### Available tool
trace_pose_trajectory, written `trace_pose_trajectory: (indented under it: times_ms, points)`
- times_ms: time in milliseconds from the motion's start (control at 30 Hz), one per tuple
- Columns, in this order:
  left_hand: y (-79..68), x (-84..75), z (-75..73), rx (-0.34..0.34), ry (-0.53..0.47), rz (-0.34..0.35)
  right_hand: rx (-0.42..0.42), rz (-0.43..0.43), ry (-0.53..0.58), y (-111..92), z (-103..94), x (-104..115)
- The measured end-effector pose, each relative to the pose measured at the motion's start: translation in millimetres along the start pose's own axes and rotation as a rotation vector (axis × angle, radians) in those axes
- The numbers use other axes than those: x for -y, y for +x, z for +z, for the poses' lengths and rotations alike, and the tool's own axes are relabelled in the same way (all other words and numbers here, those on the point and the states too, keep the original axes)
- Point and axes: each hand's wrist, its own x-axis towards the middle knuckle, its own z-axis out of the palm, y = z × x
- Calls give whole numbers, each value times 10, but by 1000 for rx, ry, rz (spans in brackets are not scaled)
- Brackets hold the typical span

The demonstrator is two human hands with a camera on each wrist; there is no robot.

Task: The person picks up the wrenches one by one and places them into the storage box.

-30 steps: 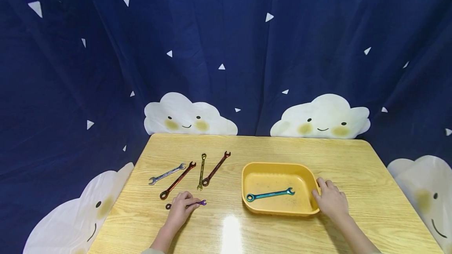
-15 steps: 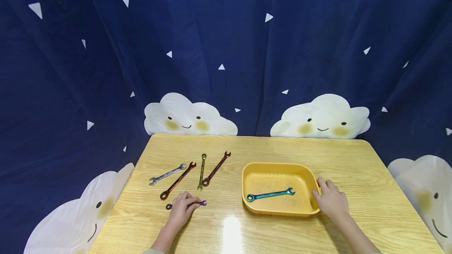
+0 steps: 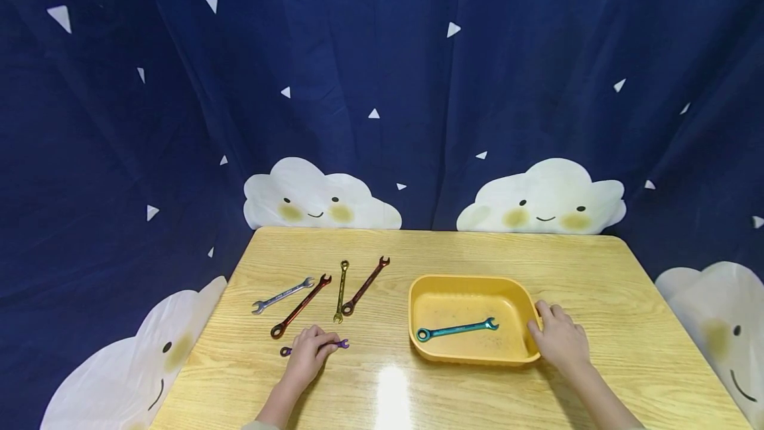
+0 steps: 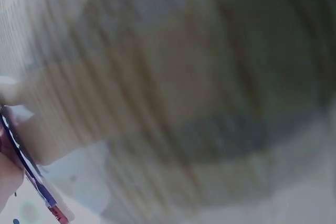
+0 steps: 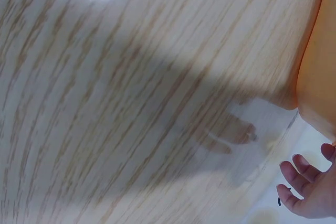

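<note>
My left hand pinches a small purple combination wrench near the front left of the table. The wrench's middle is hidden under the fingers, and both ends stick out. In the left wrist view the purple wrench slants down between the fingertips at the left edge. My right hand holds the right rim of a yellow plastic tub, thumb over the edge. In the right wrist view the hand shows with several fingers spread beside the tub. Inside the tub lies a teal wrench.
Beyond the left hand lie a silver open-end wrench, a red wrench, a yellow-green wrench and a dark red wrench. They rest on a wooden table. A dark blue curtain hangs behind it.
</note>
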Motion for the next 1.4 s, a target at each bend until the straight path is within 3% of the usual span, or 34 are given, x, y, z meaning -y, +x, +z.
trace_pose_trajectory:
  times_ms: [400,867,1400]
  points:
    - [-4,-16,0,4,19,3,-6,-1,-2,-1,-15,19]
    - [-20,54,63,-135,104,187,5,0,-3,-2,-22,17]
    - [15,15,73,-176,120,237,-1,-3,-2,-3,-28,25]
